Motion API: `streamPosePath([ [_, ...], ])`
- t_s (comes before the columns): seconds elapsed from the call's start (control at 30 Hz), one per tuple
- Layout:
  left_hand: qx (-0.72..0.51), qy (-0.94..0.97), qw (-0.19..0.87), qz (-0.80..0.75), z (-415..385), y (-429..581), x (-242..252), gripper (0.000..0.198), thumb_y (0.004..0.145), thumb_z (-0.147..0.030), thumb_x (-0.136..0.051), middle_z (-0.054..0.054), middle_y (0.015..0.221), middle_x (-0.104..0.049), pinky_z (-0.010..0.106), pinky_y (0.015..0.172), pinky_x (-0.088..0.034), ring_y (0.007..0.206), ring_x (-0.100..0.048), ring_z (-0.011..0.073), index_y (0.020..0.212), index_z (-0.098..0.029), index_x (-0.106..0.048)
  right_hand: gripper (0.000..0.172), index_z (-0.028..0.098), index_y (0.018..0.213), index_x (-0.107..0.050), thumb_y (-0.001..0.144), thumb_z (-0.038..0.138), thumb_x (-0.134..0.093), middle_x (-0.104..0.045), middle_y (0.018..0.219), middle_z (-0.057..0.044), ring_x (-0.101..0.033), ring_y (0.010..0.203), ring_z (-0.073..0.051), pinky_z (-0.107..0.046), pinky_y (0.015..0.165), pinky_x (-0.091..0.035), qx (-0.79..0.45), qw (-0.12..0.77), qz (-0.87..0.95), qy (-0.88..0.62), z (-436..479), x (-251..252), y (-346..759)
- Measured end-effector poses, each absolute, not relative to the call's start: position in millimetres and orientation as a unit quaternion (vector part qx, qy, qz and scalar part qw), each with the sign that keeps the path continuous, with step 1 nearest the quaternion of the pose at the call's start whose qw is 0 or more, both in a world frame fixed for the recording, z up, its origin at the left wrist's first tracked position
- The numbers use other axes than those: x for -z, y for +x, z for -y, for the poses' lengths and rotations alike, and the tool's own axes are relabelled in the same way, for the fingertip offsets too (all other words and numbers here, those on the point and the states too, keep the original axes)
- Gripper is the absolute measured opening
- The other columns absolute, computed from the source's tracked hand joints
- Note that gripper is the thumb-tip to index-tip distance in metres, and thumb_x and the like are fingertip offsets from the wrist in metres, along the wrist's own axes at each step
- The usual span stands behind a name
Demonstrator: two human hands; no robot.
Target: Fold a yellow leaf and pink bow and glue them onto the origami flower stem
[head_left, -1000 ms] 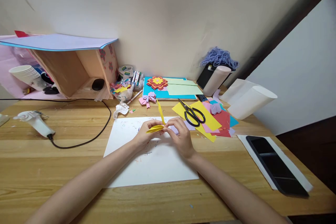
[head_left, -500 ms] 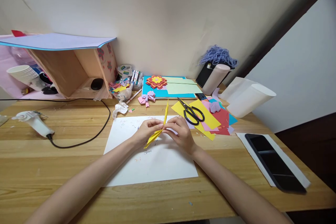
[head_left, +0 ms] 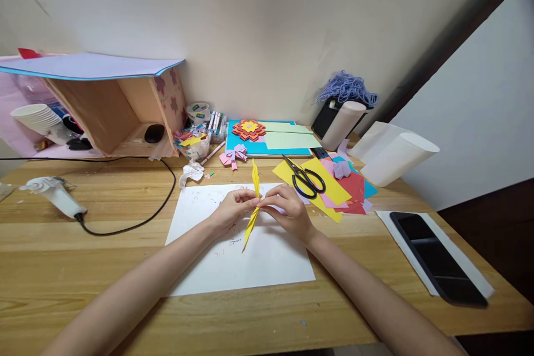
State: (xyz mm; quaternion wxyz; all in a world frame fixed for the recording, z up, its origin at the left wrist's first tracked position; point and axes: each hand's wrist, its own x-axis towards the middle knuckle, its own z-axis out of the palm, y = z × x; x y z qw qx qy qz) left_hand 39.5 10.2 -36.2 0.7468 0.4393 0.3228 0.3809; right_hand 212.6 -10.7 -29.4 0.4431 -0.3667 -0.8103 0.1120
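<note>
Between my hands is a strip of folded yellow paper (head_left: 250,228), pinched at its middle. One pleated end points away from me and the other slants down towards me. My left hand (head_left: 231,208) grips the middle from the left with thumb and fingers. From the right, the fingertips of my right hand (head_left: 288,212) close on the same spot, and the pinched part is mostly hidden by them. Below lies a white sheet (head_left: 275,267) with small coloured marks. Black-handled scissors (head_left: 306,181) rest on coloured paper just beyond my right hand.
A white glue gun (head_left: 54,194) with a black cord lies at left, near an open box (head_left: 117,111). At the back are a pink-purple paper bow (head_left: 234,156) and a layered paper flower (head_left: 249,129). Coloured paper scraps (head_left: 354,189) and a phone (head_left: 438,258) are at right.
The yellow paper has turned in my fingers: its far end has swung left and its near end right and downward, so it looks straighter. Both hands stay nearly in place.
</note>
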Motion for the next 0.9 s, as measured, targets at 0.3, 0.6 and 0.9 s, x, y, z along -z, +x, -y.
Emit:
streamPosePath([
  [0.3,-0.434,0.447,0.691,-0.366,-10.1,43.1,42.6,0.025,0.057,-0.029,-0.077,0.003,0.067,-0.065,0.027,0.061,-0.045,0.058,-0.058,0.0127,0.072,-0.012,-0.067,0.005,0.024,0.078,-0.065,0.076,0.019,-0.062,-0.06,0.082,-0.003,-0.057,0.082,-0.019,-0.034,0.076,-0.045,-0.212,0.488,0.721,-0.443,20.2,24.4,200.5],
  [0.6,-0.434,0.47,0.678,-0.364,-8.9,41.5,48.8,0.029,0.058,-0.028,-0.076,0.008,0.086,-0.067,0.028,0.066,-0.049,0.07,-0.06,0.0153,0.081,-0.013,-0.067,0.005,0.023,0.076,-0.066,0.075,0.02,-0.062,-0.066,0.078,-0.003,-0.061,0.076,-0.019,-0.034,0.073,-0.049,-0.214,0.515,0.697,-0.45,21.9,25.5,199.7],
  [0.9,-0.418,0.47,0.679,-0.379,-8.4,42.6,44.4,0.03,0.059,-0.028,-0.075,0.009,0.087,-0.066,0.029,0.067,-0.048,0.072,-0.06,0.0162,0.083,-0.013,-0.067,0.008,0.022,0.077,-0.067,0.075,0.017,-0.062,-0.068,0.076,-0.003,-0.063,0.074,-0.019,-0.034,0.07,-0.05,-0.188,0.523,0.702,-0.445,20.9,26.2,203.0],
])
